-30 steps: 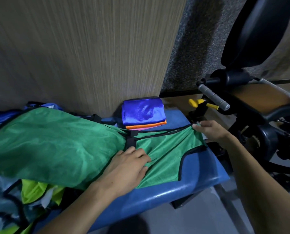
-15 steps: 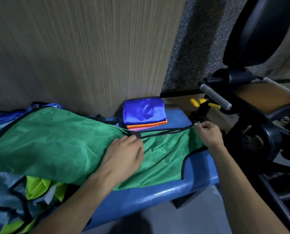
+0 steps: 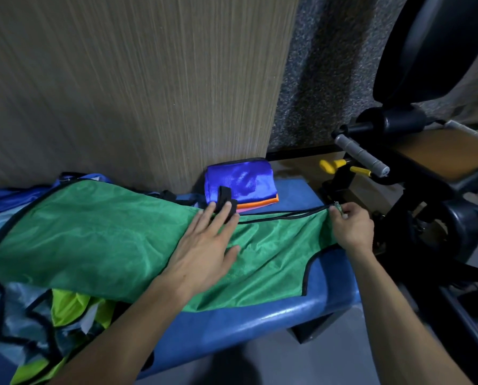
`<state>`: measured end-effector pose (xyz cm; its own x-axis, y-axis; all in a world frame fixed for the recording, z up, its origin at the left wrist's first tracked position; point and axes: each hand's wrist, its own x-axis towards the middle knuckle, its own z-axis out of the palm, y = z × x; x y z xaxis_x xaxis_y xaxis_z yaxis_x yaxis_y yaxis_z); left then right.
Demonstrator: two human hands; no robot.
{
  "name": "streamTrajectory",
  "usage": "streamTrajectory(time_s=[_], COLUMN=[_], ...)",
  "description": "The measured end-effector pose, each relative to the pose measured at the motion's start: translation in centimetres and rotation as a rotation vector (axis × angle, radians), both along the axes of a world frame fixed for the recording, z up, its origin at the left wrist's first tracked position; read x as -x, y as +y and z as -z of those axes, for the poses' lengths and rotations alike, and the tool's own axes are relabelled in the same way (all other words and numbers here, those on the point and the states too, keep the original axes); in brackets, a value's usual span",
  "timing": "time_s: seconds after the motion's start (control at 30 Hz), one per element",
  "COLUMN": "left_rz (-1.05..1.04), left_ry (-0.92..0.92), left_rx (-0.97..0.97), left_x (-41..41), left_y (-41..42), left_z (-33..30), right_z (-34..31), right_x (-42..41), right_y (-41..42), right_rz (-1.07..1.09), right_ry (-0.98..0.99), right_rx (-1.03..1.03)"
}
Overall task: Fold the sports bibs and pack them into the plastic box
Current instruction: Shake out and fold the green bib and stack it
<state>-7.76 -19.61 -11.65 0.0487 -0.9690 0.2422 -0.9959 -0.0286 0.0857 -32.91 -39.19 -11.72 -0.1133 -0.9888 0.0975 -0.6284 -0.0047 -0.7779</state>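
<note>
A green bib [image 3: 98,243] with black trim lies spread across the blue padded bench [image 3: 260,326]. My left hand [image 3: 204,248] lies flat on its middle with straight fingers, the fingertips touching a black elastic strap [image 3: 225,200] at the bib's far edge. My right hand [image 3: 350,227] pinches the bib's right corner at the bench's end. Folded bibs [image 3: 240,182], blue on top of orange and pink, sit stacked against the wall behind. No plastic box is in view.
Loose bibs [image 3: 65,309] in yellow-green, pale blue and blue are heaped at the left under the green one. A wood-grain wall panel [image 3: 135,87] stands directly behind the bench. Black exercise equipment [image 3: 415,173] with a grey handle and yellow knobs crowds the right.
My left hand slid forward over the green bib from its middle to the far edge and now touches the black strap. My right hand kept its pinch on the corner and drew it taut.
</note>
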Motion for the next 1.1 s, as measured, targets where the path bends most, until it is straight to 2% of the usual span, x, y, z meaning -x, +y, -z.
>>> streamTrajectory(time_s=[0.1,0.17,0.23,0.33,0.4,0.47,0.63,0.7,0.77,0.83,0.9,0.93,1.0,1.1], left_rz=[0.037,0.176,0.311,0.439,0.427,0.363,0.328,0.348,0.409,0.475,0.482,0.450,0.356,0.271], left_ry=[-0.028,0.074,0.120,-0.029,-0.110,-0.116,-0.163,-0.020,0.223,0.409,0.499,0.482,0.320,0.096], left_rx=[0.061,0.140,0.082,0.015,0.001,0.040,0.143,0.191,0.191,0.080,-0.054,-0.100,-0.154,-0.090], left_x=[0.7,1.7,3.2,5.7,7.1,8.1,9.0,10.1,11.8,13.1,13.5,13.2,11.9,10.0], left_y=[-0.4,0.1,1.1,2.4,2.7,2.5,1.7,2.3,3.2,3.6,2.9,2.5,1.9,1.4], left_z=[0.0,-0.5,-0.8,-0.6,0.2,0.7,1.4,0.7,-0.4,-1.2,-1.4,-1.2,-0.4,0.6], right_z=[0.1,-0.2,-0.5,-0.7,-0.9,-0.9,-1.2,-1.5,-1.7,-1.4,-1.3,-1.3,-1.5,-1.6], right_x=[0.0,0.1,0.6,1.7,2.1,2.0,2.0,3.0,4.2,5.6,6.9,7.4,8.4,9.7], right_y=[0.0,-0.1,-0.5,-1.1,-0.8,-0.2,0.9,1.3,1.6,1.8,2.2,2.4,2.8,3.0], right_rz=[0.002,-0.045,-0.078,-0.071,-0.055,-0.042,-0.058,-0.046,0.004,0.056,0.082,0.086,0.103,0.131], right_ry=[0.031,0.046,0.026,-0.070,-0.150,-0.183,-0.253,-0.257,-0.234,-0.133,-0.047,-0.022,0.007,0.007], right_rx=[0.015,-0.039,-0.132,-0.268,-0.308,-0.304,-0.211,-0.174,-0.127,-0.070,-0.048,-0.049,-0.056,-0.026])
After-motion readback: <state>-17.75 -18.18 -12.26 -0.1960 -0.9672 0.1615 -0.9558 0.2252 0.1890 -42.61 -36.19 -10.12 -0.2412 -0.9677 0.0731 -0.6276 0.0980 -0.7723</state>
